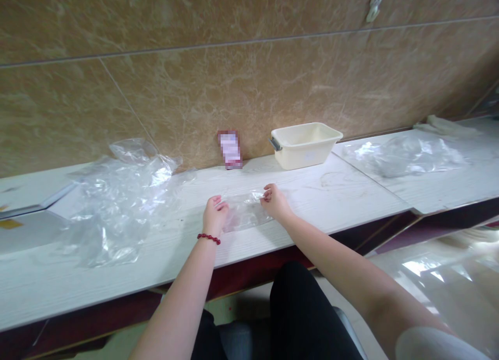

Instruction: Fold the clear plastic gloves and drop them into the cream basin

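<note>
A clear plastic bag [247,210] lies on the white wood-grain table [187,261] in front of me, stretched between both hands. My left hand [215,214], with a red bead bracelet [209,239] at the wrist, pinches the bag's left side. At the upper right side, my right hand [274,202] has its fingers curled on the plastic. The bag looks flat, and I make out nothing inside it. Left of my hands spreads a big heap of loose clear plastic bags [117,198].
A cream plastic basin [306,146] with a grey handle stands by the wall. A phone [230,150] leans against the wall. More clear plastic [405,154] and pale gloves [446,127] lie at the right. A white box [35,230] sits under the heap's left side.
</note>
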`<state>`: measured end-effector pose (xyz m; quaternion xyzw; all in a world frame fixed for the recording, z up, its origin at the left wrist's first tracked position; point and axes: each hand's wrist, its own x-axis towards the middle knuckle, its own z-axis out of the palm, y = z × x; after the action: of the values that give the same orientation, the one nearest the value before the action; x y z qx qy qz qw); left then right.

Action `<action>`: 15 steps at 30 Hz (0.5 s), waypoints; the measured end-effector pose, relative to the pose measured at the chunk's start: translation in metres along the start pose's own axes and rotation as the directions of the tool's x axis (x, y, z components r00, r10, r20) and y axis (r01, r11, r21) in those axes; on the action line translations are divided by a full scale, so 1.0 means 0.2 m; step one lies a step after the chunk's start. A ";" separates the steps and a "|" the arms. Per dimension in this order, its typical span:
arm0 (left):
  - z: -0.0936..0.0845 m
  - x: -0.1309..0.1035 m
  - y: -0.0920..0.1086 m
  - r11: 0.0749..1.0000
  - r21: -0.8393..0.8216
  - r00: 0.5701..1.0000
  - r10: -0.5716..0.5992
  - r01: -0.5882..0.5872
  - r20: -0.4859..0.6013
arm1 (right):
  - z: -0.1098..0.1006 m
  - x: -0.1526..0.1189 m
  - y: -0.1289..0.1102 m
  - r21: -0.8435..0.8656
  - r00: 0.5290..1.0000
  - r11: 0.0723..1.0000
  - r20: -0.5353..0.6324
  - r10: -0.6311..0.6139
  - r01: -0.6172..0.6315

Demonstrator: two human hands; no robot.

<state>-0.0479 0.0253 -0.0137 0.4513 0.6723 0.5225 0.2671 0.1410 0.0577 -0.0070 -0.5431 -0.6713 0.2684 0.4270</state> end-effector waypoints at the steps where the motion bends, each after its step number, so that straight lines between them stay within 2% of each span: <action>1: 0.00 0.00 0.00 1.000 0.015 1.000 0.011 -0.011 0.016 | 0.00 0.00 0.00 -0.012 1.000 1.000 -0.008 -0.006 0.005; 7: -0.03 -0.01 0.01 0.994 0.092 0.994 0.048 -0.057 0.098 | -0.01 -0.01 0.00 -0.046 1.000 0.999 -0.026 0.004 -0.005; 11: -0.06 -0.02 0.03 0.993 0.114 0.992 0.025 -0.040 0.127 | -0.02 -0.02 -0.01 -0.057 1.000 0.998 -0.010 -0.006 0.005; 15: -0.09 -0.05 0.04 0.982 0.188 0.989 -0.012 -0.017 0.149 | -0.03 -0.02 -0.01 -0.138 1.000 0.990 -0.013 -0.017 0.015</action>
<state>-0.0558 0.0095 -0.0010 0.5133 0.6962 0.4216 0.2721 0.1455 0.0528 -0.0040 -0.5679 -0.6895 0.2138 0.3954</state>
